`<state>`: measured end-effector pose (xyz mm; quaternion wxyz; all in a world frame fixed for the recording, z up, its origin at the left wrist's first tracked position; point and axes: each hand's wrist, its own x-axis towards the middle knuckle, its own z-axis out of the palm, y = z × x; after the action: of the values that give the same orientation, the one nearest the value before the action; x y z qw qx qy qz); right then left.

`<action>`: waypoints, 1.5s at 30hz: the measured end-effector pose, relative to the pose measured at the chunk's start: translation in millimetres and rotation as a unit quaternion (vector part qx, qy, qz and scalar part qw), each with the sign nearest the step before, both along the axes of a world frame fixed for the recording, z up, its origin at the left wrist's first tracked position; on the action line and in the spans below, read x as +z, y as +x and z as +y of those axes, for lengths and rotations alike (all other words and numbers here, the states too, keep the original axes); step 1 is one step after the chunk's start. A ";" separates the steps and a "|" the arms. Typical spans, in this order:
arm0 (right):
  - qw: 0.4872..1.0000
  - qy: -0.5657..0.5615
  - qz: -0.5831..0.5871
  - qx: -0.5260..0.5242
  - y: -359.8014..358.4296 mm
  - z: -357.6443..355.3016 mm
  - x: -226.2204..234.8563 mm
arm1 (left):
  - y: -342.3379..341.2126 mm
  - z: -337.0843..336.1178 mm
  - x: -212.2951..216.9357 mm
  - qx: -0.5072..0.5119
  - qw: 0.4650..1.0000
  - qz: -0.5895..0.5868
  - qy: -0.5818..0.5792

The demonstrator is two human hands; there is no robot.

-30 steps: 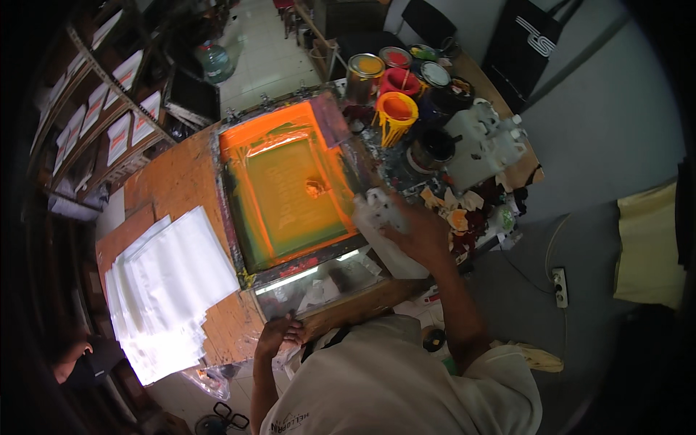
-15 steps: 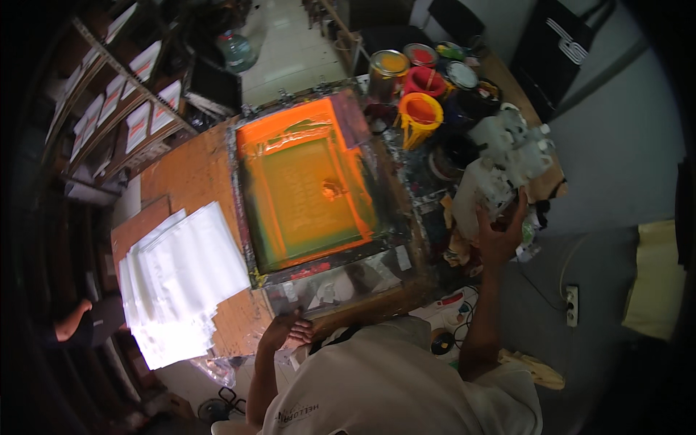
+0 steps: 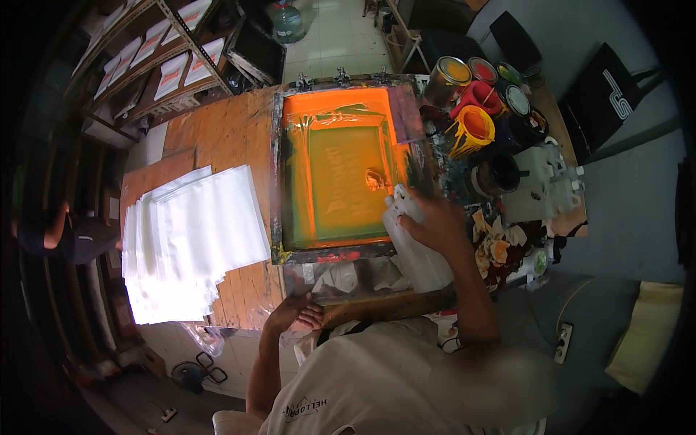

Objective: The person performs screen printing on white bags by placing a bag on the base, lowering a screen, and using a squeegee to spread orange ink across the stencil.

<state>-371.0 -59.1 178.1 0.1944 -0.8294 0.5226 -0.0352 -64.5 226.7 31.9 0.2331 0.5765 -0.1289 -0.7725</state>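
Observation:
A translucent white plastic jug (image 3: 420,257) hangs tilted over the near right corner of the screen printing frame (image 3: 278,181), with my right hand (image 3: 438,221) closed round its upper part. Orange ink (image 3: 333,99) coats the mesh inside the frame, thickest along the far side. A darker orange clump (image 3: 375,180) lies on the mesh beyond the jug's neck. My left hand (image 3: 296,315) rests at the table's near edge, its fingers loosely bent and apart, holding nothing. Left of the frame lies a fanned stack of white sheets (image 3: 210,225).
Ink pots, among them a yellow-smeared one (image 3: 475,125), crowd the right side near a dark mug (image 3: 496,175). More translucent jugs (image 3: 536,181) and stained rags (image 3: 496,243) stand nearby. Shelves (image 3: 174,101) rise at the far left; another person's arm (image 3: 56,226) shows there.
My right hand has brought the white jug from the right-hand clutter leftward to the frame's near right corner. My left hand stays at the table edge. The view has shifted.

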 end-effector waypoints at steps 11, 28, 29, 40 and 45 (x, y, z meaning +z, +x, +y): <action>1.000 0.006 0.017 0.001 -3.0 -5.5 7.4 | 6.2 2.5 -12.5 -0.007 0.999 0.033 0.008; 0.786 -0.234 -0.300 -0.486 -215.6 26.7 -39.2 | 23.9 -6.5 -24.8 -0.062 0.991 0.113 0.023; 0.778 -0.246 -0.295 -0.498 -221.1 17.7 -57.4 | 24.4 -7.1 -25.1 -0.065 0.991 0.116 0.022; 0.875 -0.298 -0.214 -0.314 -99.5 11.5 -55.1 | 16.5 -9.8 -4.0 -0.037 0.995 0.080 0.039; 0.949 -0.216 -0.225 0.053 37.8 -57.1 -105.8 | 13.0 -11.6 -1.9 -0.003 0.993 0.093 0.074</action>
<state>-333.2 -116.3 72.3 0.1250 -0.8486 0.4005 -0.3221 -51.5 215.1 29.9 0.1985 0.5173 -0.0512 -0.8309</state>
